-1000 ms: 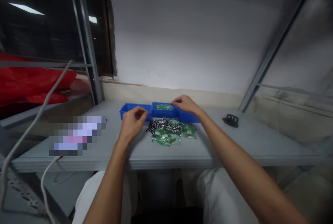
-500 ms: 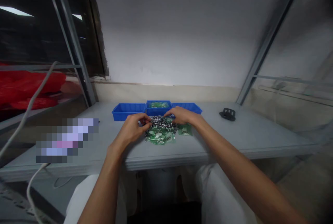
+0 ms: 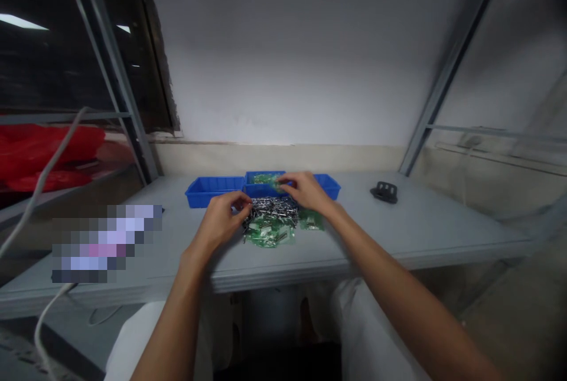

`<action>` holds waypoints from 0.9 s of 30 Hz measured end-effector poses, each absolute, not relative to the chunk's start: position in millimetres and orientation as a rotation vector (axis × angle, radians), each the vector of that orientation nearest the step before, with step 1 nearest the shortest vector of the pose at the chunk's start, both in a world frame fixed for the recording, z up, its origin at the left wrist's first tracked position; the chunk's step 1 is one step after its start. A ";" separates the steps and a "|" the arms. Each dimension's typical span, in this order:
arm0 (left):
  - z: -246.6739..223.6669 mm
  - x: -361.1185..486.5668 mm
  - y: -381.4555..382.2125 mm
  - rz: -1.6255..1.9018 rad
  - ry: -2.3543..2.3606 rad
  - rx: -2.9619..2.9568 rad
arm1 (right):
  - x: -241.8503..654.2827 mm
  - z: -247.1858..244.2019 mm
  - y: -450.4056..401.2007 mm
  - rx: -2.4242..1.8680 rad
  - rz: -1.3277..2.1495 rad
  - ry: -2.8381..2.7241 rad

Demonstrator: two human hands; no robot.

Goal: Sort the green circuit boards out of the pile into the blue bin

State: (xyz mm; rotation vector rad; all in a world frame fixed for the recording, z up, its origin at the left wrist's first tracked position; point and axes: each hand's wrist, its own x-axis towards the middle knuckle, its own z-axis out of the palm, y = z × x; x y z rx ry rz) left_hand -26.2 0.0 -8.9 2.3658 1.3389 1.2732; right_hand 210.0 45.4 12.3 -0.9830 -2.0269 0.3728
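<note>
A pile of small metal parts lies at the middle of the grey table, with green-printed clear bags in front of it. My left hand is at the pile's left edge, fingers curled and closed; what they hold, if anything, is too small to name. Above the back of the pile, my right hand pinches a small green bag at the front of the middle blue bin. More green bags lie in that bin. Another green bag lies right of the pile.
A blue bin stands left of the middle one, and another stands right, partly behind my right hand. A black plastic piece lies farther right. At left are a pixelated object and a white cable.
My right hand has moved up and back from the pile to the middle bin, and a green bag now shows in its fingers. My left hand has stayed by the pile.
</note>
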 end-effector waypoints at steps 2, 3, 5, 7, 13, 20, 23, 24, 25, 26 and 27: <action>-8.6 -19.2 -2.2 1.311 1.364 2.285 | 200.8 9.6 38.2 -0.918 0.637 -1.749; -8.6 -15.1 -3.4 1.329 1.370 2.229 | 195.2 7.6 34.1 -0.877 0.781 -1.603; -8.7 -7.5 -5.4 1.348 1.355 2.118 | 183.2 3.7 25.8 -0.795 1.031 -1.354; -9.0 -2.2 -6.1 1.351 1.304 2.046 | 171.7 0.8 18.1 -0.725 1.217 -1.179; -10.4 -2.4 -1.1 1.410 1.138 1.788 | 153.4 -2.8 4.7 -0.717 1.416 -0.981; -9.8 -5.5 2.0 1.438 1.131 1.621 | 155.5 -1.0 -6.6 -0.741 1.452 -0.918; -8.0 -7.5 1.0 1.420 1.129 1.677 | 157.9 0.1 -10.9 -0.788 1.398 -0.933; -7.2 -8.4 0.5 1.406 1.122 1.706 | 158.5 -0.1 -11.8 -0.816 1.361 -0.950; -6.5 -9.2 -0.1 1.395 1.116 1.732 | 159.0 -0.6 -12.4 -0.848 1.319 -0.973; -5.9 -10.0 -0.6 1.391 1.113 1.753 | 159.4 -1.4 -12.6 -0.879 1.276 -0.998; -5.4 -10.8 -1.0 1.392 1.114 1.768 | 159.8 -2.5 -12.5 -0.905 1.230 -1.022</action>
